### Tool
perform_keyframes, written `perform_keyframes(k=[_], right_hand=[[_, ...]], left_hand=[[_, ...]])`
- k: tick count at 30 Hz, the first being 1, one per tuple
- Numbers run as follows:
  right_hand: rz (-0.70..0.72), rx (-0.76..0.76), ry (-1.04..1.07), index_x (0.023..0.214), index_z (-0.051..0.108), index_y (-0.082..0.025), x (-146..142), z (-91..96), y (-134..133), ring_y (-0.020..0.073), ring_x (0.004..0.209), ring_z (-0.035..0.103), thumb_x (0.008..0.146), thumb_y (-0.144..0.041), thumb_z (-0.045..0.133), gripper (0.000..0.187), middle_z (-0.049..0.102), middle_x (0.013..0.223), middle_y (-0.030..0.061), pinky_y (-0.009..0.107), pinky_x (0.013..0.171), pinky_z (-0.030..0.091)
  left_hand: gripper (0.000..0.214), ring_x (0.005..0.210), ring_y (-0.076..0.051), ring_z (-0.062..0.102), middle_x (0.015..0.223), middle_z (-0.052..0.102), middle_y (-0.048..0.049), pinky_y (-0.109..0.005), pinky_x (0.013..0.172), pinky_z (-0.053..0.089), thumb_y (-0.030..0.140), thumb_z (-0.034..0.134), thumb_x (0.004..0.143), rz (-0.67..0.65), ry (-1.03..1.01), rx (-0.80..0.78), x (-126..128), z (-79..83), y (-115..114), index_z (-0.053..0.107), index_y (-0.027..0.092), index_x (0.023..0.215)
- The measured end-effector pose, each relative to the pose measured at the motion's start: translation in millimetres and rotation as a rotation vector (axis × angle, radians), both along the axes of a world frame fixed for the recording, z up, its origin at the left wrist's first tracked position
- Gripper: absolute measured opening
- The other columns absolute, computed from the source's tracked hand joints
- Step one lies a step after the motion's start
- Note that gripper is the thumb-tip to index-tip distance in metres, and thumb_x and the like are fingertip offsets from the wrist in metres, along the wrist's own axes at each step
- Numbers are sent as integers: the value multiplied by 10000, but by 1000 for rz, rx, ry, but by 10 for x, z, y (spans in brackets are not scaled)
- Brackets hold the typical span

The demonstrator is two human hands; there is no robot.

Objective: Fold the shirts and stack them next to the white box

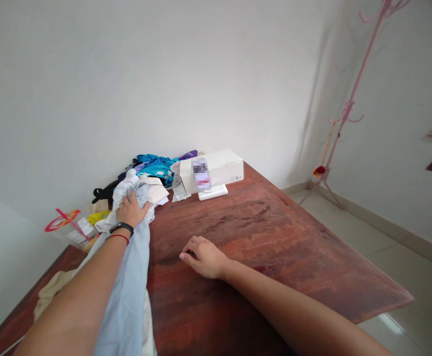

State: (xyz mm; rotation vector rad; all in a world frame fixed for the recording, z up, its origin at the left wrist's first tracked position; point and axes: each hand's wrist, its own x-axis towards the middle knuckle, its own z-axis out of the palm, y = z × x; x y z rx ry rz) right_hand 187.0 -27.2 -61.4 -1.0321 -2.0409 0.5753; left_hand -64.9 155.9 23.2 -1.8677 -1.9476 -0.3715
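Gripping a soft, floppy light-blue garment (129,287) with left hand (130,210) beside the clothes pile (152,170); right hand (204,257) rests loose, holding nothing.

- You hold the pale blue garment (127,291) in your left hand (131,210), fingers closed over its bunched upper end.
- It is thin, plain cloth, crumpled and creased where you grip it.
- Below the grip it falls in one long loose fold beside your forearm, toward the near edge.
- It lies over the left side of the bench (275,237), its top lifted.
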Motion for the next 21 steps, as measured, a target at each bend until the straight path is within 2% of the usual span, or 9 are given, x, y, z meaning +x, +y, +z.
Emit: perform_keyframes(k=[2,4,8,12,16,19,21], right_hand=[[0,-2,-6,936,729,-199,-6,-2,12,219,913,608,971,-364,575,228,686,944,76,350,887,463],[-2,-10,-16,936,730,-203,-13,3,18,216,920,607,965,-349,587,206,681,945,72,344,885,463],[-7,-33,-41,947,733,-204,-22,16,19,217,931,609,957,-331,602,183,671,947,70,343,879,464],[2,-45,-35,939,733,-210,-26,5,25,209,926,612,952,-312,613,159,669,943,63,339,876,466],[3,-45,-28,921,727,-205,-21,-3,34,200,915,616,945,-278,614,137,674,934,58,326,864,469],[7,-47,-22,904,723,-200,-15,12,33,193,905,621,945,-261,604,140,677,921,55,311,855,474],[0,-55,-16,898,720,-196,-14,28,32,189,903,626,947,-265,600,147,679,924,55,306,855,477]], left_hand=[[797,1198,-459,537,1365,504,-302,-527,950,435,517,465,922,-20,-27,70,-56,-174,49,249,35,1519],[812,1223,-461,514,1400,481,-304,-538,976,412,532,453,917,-43,-40,98,-102,-272,82,243,36,1525],[845,1277,-459,468,1472,427,-303,-551,1015,379,549,468,898,-46,-93,73,-169,-321,133,234,50,1539],[927,1371,-459,377,1553,328,-306,-580,1071,325,589,487,872,-31,-122,-45,-214,-281,200,193,50,1566],[1050,1442,-484,273,1620,214,-284,-618,1085,299,629,579,790,27,-169,-223,-197,-160,243,172,82,1589],[1061,1460,-512,218,1618,189,-310,-635,1084,293,553,658,764,47,-193,-202,-69,-57,176,189,71,1585],[1040,1483,-526,122,1626,94,-339,-656,1109,241,492,650,798,63,-204,-149,94,-16,43,147,38,1587]])
